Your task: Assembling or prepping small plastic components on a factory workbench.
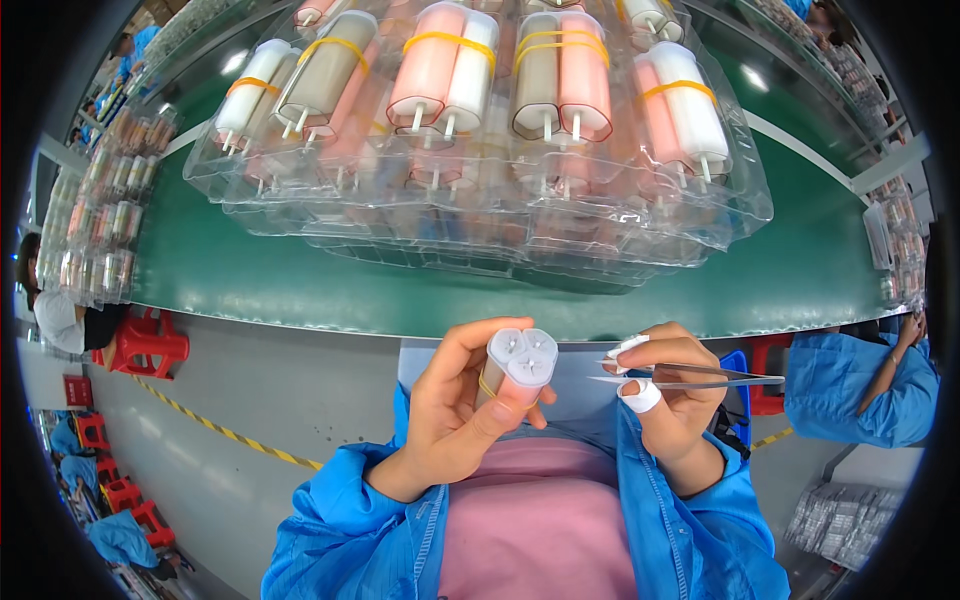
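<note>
Left hand (450, 415) closed round one banded three-tube bundle (517, 368) just below frame centre, right hand (682, 395) pinching one pair of tweezers (745, 380), tips parted, just right of that bundle and clear of it, five front-row bundles (430, 75) in clear trays (735, 208) at top.

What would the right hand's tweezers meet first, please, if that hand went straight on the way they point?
Probably the bundle of tubes in the left hand, or the left fingertips beside it; the depth between is hard to judge from this one view.
</note>
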`<state>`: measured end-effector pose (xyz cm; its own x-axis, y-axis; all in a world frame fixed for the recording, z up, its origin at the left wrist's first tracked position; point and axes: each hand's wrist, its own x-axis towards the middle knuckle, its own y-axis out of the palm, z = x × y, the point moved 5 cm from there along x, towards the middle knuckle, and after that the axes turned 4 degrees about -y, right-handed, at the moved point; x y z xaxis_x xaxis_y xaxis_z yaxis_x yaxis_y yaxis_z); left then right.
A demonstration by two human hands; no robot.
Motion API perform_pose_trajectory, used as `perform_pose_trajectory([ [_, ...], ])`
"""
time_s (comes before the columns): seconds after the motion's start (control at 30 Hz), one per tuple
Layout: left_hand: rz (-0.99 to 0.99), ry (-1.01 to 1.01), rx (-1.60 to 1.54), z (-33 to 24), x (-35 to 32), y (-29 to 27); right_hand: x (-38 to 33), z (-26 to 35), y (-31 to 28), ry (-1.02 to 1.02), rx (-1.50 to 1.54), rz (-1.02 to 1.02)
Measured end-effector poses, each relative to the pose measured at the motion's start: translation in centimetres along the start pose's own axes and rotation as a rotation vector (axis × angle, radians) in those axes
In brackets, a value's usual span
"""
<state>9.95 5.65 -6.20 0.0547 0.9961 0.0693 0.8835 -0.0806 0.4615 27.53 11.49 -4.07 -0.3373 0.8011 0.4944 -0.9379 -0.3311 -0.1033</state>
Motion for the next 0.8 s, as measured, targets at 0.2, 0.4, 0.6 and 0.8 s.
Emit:
perform_pose_trajectory([
  [0.2,-0.037,-0.015,0.011,0.0,0.0,-0.1,-0.3,-0.4,0.4,0.064,0.103,-0.064],
  [0.4,-0.152,0.293,0.347,-0.2,0.0,0.3,-0.6,-0.5,0.9,0.249,0.217,-0.107],
  [0.6,-0.063,0.143,0.393,-0.5,-0.1,0.0,-0.1,-0.4,1.5,0.273,0.423,-0.150],
  [0.8,-0.052,0.129,0.477,0.1,-0.2,-0.3,0.1,0.3,2.0,0.212,0.399,-0.096],
])
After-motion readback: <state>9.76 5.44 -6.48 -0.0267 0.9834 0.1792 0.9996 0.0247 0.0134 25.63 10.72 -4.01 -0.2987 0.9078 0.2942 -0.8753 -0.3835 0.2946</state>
